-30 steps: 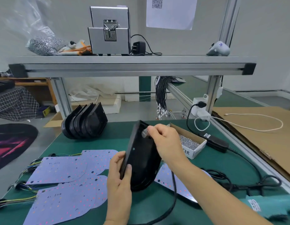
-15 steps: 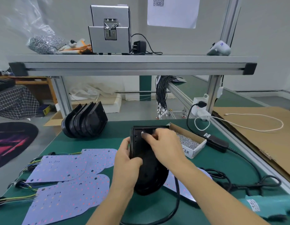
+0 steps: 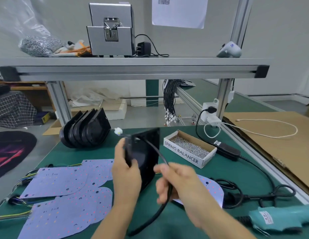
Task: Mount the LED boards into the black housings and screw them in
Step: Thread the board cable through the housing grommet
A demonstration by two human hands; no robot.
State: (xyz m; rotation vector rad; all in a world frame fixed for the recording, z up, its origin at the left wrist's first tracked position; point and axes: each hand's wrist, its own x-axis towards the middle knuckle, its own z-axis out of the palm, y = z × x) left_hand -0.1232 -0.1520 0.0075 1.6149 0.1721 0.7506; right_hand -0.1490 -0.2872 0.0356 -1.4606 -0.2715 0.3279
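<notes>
My left hand (image 3: 126, 171) grips a black housing (image 3: 146, 152) by its left edge and holds it upright above the green mat. A black cable (image 3: 160, 200) runs through a hole near the housing's top, with its white connector (image 3: 118, 131) sticking out on the left side. My right hand (image 3: 174, 181), blurred, is closed around that cable just right of the housing. Purple LED boards (image 3: 64, 183) with coloured wire tails lie flat on the mat at the left; another board (image 3: 212, 188) lies under my right forearm.
A stack of black housings (image 3: 86, 131) leans at the back left. A cardboard box of screws (image 3: 190, 149) sits to the right, with a power adapter (image 3: 226, 149) and coiled cables (image 3: 253, 195) beyond. A teal tool (image 3: 278, 218) lies at the lower right. An aluminium shelf (image 3: 133, 66) spans overhead.
The housing has been turned so that its back faces right. My right hand left the housing's top and dropped to the cable, and the connector now pokes out on the left side.
</notes>
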